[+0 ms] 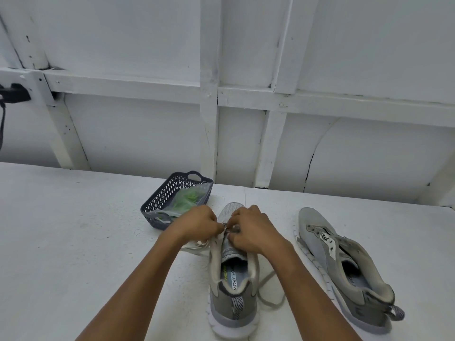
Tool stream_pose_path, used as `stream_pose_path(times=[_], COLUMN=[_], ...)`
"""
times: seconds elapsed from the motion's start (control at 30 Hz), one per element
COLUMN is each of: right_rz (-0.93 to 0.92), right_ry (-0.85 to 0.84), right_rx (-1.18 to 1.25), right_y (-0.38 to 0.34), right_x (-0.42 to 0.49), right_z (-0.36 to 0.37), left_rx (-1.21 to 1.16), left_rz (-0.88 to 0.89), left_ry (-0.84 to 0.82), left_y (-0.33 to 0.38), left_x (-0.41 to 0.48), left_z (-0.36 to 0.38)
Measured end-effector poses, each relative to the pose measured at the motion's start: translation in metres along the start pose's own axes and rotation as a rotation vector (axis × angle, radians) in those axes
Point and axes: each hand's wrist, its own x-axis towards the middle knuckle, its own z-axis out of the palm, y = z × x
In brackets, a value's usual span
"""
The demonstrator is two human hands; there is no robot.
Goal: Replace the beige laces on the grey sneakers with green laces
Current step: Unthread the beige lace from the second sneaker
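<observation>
A grey sneaker [234, 286] stands on the white table, heel toward me. Both hands work at its eyelets near the toe. My left hand [197, 223] pinches the beige lace [269, 300] at the left eyelet row, and my right hand [250, 227] pinches it at the right row. Loose lace loops lie on the table to both sides of the shoe. A second grey sneaker [344, 271] lies at the right with no lace in its eyelets. Green laces [188, 199] in a clear bag sit in a dark basket [157, 200].
The basket stands just behind my left hand, close to the table's back edge [98, 172]. A white panelled wall rises behind the table. A dark object [14, 93] with a cord hangs on the wall at the far left.
</observation>
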Motion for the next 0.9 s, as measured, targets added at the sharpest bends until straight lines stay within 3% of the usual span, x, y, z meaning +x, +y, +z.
stream_pose_path(times=[0.17, 0.23, 0.33, 0.4, 0.47, 0.57, 0.7, 0.8, 0.9], right_rz=[0.009, 0.056, 0.295, 0.407, 0.455, 0.422, 0.156, 0.046, 0.118], right_ry=[0.005, 0.073, 0.270, 0.298, 0.278, 0.326, 0.415, 0.191, 0.009], right_rx=[0.141, 0.472, 1.243, 1.502, 1.448, 1.181, 0.644, 0.223, 0.172], right_y=[0.004, 0.007, 0.017, 0.030, 0.038, 0.040, 0.034, 0.020, 0.014], right_x=[0.008, 0.009, 0.005, 0.003, 0.005, 0.007, 0.012, 0.017, 0.022], right_z=[0.012, 0.015, 0.010, 0.012, 0.015, 0.019, 0.010, 0.000, -0.005], left_rx=[-0.017, -0.025, -0.048, -0.057, -0.051, -0.037, -0.018, -0.007, -0.007], left_rz=[0.003, 0.000, -0.006, -0.009, -0.009, -0.009, -0.008, -0.005, 0.005], left_ry=[-0.022, -0.032, -0.047, -0.052, -0.047, -0.049, -0.072, -0.076, -0.081], left_y=[-0.001, -0.002, -0.004, -0.005, -0.005, -0.003, 0.000, 0.001, 0.001], left_x=[-0.001, -0.002, -0.001, -0.001, 0.000, 0.002, 0.003, 0.004, 0.004], left_z=[-0.002, -0.003, -0.005, -0.004, -0.003, -0.003, -0.004, -0.004, -0.003])
